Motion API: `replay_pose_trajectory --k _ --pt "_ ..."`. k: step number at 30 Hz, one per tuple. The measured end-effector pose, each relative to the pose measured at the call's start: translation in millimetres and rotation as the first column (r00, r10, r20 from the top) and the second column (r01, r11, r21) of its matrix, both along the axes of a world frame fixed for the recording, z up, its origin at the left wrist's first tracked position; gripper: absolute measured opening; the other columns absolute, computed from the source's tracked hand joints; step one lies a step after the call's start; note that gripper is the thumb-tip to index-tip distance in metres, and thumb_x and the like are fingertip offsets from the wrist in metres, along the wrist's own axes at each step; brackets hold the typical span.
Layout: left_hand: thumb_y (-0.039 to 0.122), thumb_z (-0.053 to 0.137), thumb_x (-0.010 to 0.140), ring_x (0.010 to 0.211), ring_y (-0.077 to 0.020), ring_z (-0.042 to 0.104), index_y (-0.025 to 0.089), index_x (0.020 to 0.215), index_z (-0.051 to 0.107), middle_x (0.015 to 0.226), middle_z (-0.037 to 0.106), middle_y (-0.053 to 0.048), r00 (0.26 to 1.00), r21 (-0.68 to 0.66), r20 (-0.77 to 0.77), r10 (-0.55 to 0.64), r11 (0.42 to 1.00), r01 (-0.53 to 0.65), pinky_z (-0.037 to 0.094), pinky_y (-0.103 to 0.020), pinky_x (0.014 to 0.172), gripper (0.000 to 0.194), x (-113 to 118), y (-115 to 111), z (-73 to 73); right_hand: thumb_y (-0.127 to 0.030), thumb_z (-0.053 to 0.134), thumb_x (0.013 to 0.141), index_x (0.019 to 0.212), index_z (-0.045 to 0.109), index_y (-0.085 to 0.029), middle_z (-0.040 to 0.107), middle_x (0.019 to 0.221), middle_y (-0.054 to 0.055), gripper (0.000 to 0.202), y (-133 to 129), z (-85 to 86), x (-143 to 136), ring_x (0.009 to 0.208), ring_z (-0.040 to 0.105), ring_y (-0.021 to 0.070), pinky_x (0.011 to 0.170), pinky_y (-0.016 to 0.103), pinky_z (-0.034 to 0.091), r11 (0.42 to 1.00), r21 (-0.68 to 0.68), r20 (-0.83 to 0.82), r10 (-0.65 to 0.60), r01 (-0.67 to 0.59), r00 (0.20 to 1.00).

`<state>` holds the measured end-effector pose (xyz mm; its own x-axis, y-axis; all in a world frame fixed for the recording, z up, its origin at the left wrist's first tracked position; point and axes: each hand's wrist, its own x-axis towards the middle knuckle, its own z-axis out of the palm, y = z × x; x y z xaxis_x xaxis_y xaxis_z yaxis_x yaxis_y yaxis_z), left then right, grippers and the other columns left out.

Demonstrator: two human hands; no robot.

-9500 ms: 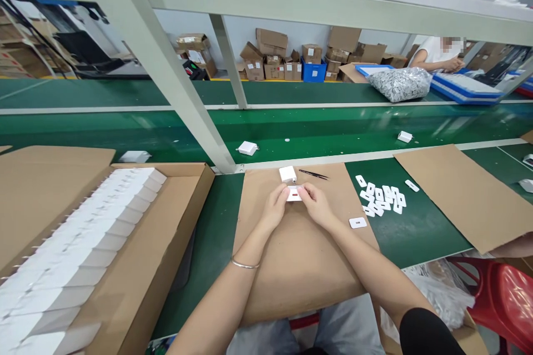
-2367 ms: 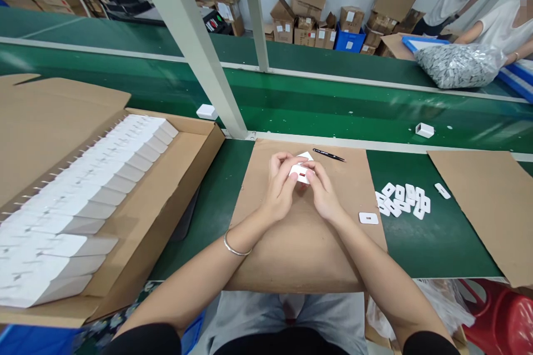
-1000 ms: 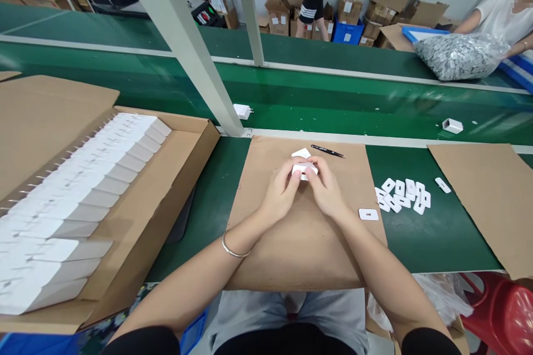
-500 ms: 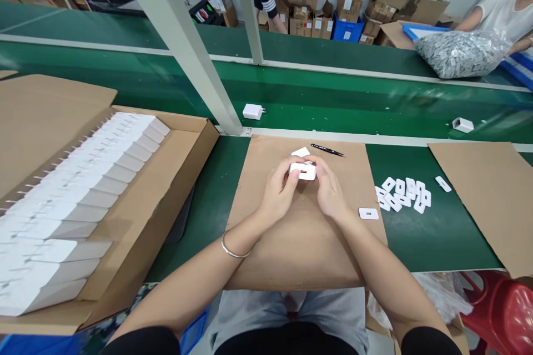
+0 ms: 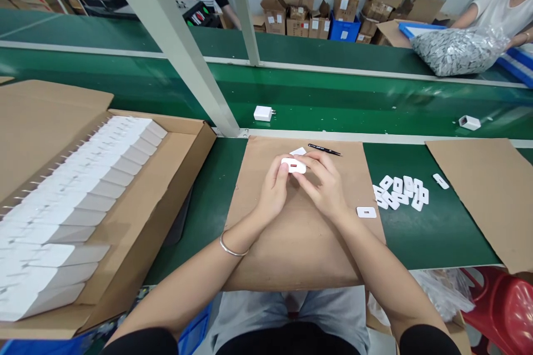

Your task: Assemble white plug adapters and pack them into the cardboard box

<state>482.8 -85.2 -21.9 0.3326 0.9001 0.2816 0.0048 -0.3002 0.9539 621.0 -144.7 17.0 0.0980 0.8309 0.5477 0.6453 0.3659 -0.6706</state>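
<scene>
Between both hands, over the brown cardboard sheet (image 5: 291, 244), is a white charger (image 5: 293, 165) whose end face shows a red slot. My left hand (image 5: 273, 186) grips its left side with the thumb in front. The thumb and fingers of my right hand (image 5: 325, 186) pinch its right side. Just behind the hands lies a small white piece (image 5: 298, 151), partly hidden, with a black pen-like tool (image 5: 325, 150) to its right. A single white slotted plate (image 5: 366, 212) rests near the sheet's right edge, and several similar plates (image 5: 400, 191) are heaped beyond it.
An open carton (image 5: 166, 194) of white chargers in rows stands at left. A slanted metal post (image 5: 195, 61) rises behind it. Chargers lie on the green conveyor (image 5: 333, 111). Another cardboard sheet (image 5: 483, 194) is at right. Across the line, a person is beside a clear bag (image 5: 458, 50).
Both hands have shifted slightly left with the charger. My right thumb has moved under its right end. The conveyor chargers moved a little right, and the person at the back moved left.
</scene>
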Motion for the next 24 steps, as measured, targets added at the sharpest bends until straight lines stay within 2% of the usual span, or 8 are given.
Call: replay_pose_trajectory --k 6,11,19,22,24 --pt "0.061 0.036 0.104 0.098 -0.0195 0.063 0.022 0.110 0.061 0.106 0.068 -0.007 1.000 0.005 -0.002 0.005 1.000 -0.005 0.052 -0.033 0.087 0.047 -1 1 -0.3 -0.035 0.058 0.101 0.127 0.070 -0.031 0.065 0.120 0.009 0.029 0 -0.3 0 0.116 0.063 0.0250 0.102 0.045 0.053 1.000 0.000 -0.004 0.003 -0.003 1.000" --pt "0.059 0.038 0.105 0.098 -0.0194 0.064 0.021 0.107 0.063 0.106 0.068 -0.007 0.998 0.015 -0.041 -0.045 0.999 0.045 0.051 -0.032 0.088 0.046 -1 5 0.3 -0.032 0.055 0.102 0.128 0.070 -0.030 0.063 0.118 0.010 0.031 2 -1.4 2 0.114 0.062 0.0249 0.101 0.045 0.054 0.999 -0.023 0.014 0.046 -0.045 0.999" --pt "0.061 0.031 0.105 0.102 -0.0217 0.064 0.022 0.110 0.063 0.101 0.067 -0.007 0.998 -0.007 -0.025 -0.049 0.999 0.049 0.051 -0.035 0.092 0.051 -1 10 -8.6 -0.031 0.055 0.100 0.123 0.070 -0.028 0.064 0.121 0.010 0.027 3 -3.3 2 0.117 0.062 0.0258 0.101 0.046 0.053 0.999 -0.009 -0.032 0.043 -0.043 0.999" --pt "0.065 0.034 0.103 0.102 -0.0218 0.064 0.021 0.111 0.063 0.105 0.068 -0.008 0.994 -0.028 0.006 -0.113 0.993 0.113 0.052 -0.035 0.091 0.054 0 11 -11.5 -0.031 0.057 0.098 0.117 0.070 -0.027 0.067 0.118 0.010 0.023 2 -2.9 3 0.115 0.062 0.0265 0.099 0.046 0.053 0.999 -0.019 -0.066 0.024 -0.025 0.998" --pt "0.066 0.045 0.099 0.103 -0.0220 0.066 0.020 0.117 0.061 0.113 0.069 -0.009 0.980 -0.088 0.044 -0.193 0.977 0.196 0.054 -0.034 0.088 0.052 3 11 -11.8 -0.032 0.059 0.096 0.112 0.071 -0.027 0.070 0.113 0.009 0.020 1 -1.7 3 0.106 0.064 0.0255 0.094 0.044 0.054 0.998 -0.063 -0.139 -0.002 -0.007 0.990"
